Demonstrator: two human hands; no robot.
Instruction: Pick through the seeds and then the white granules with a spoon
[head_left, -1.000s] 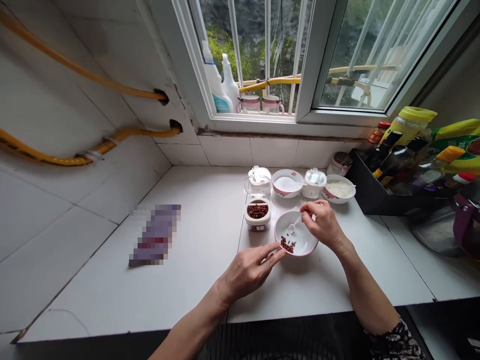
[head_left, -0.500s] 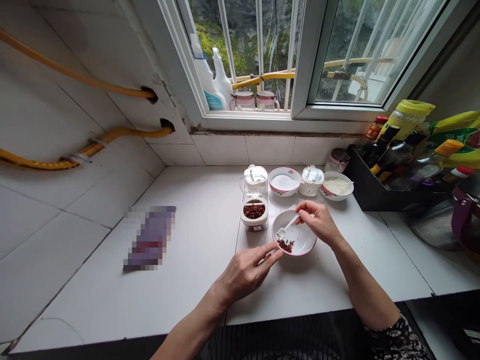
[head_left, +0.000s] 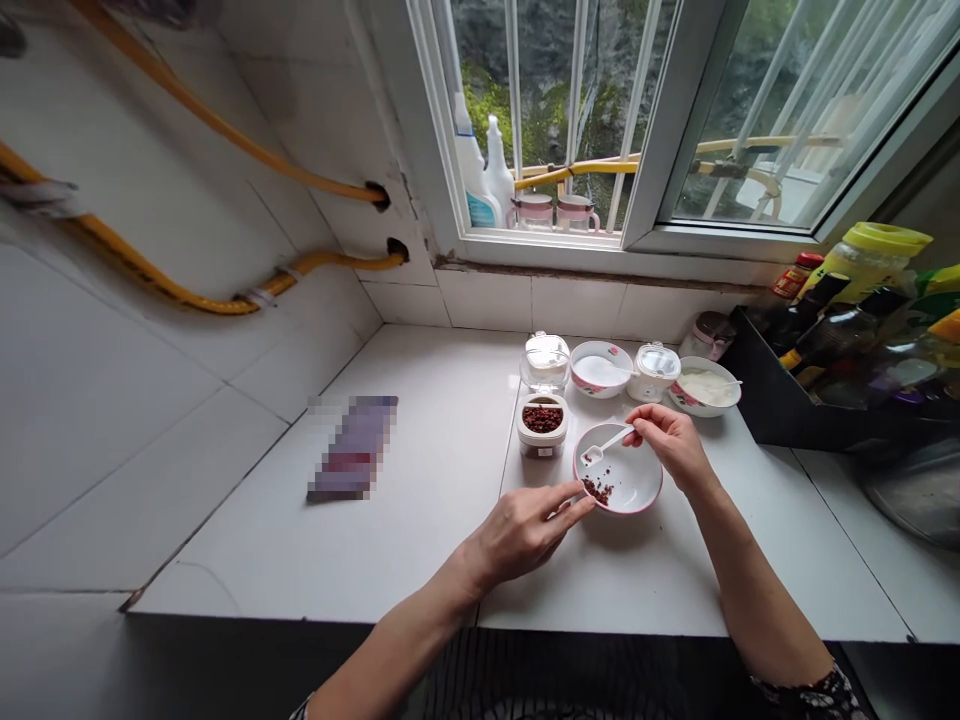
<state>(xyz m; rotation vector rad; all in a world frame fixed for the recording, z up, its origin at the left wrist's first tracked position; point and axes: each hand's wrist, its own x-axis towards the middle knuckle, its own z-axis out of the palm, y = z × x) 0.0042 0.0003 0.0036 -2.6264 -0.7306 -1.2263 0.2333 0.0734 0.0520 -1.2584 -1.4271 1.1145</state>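
Note:
A small white spoon (head_left: 607, 447) is pinched in the fingers of my right hand (head_left: 670, 443). Its scoop, with a few dark bits in it, hangs over a white bowl with a pink rim (head_left: 637, 495). Reddish-brown peppercorns (head_left: 598, 490) lie in the bowl's near left part. The fingers of my left hand (head_left: 532, 528) hold that bowl at its left rim; the thumb is hidden. Just behind and left of the bowl stands an open jar (head_left: 541, 444) with similar peppercorns inside, its clear lid raised.
Behind stand a bowl of white grains (head_left: 602, 374), a lidded white jar (head_left: 654, 374) and a bowl of pale powder (head_left: 705, 388). A black box of bottles (head_left: 780, 400) is at the right. A blurred purple packet (head_left: 352, 450) lies on the left.
The view has swung left, so everything sits further right. My right hand has lifted the spoon off the peppercorns; my left hand stays at the bowl's rim.

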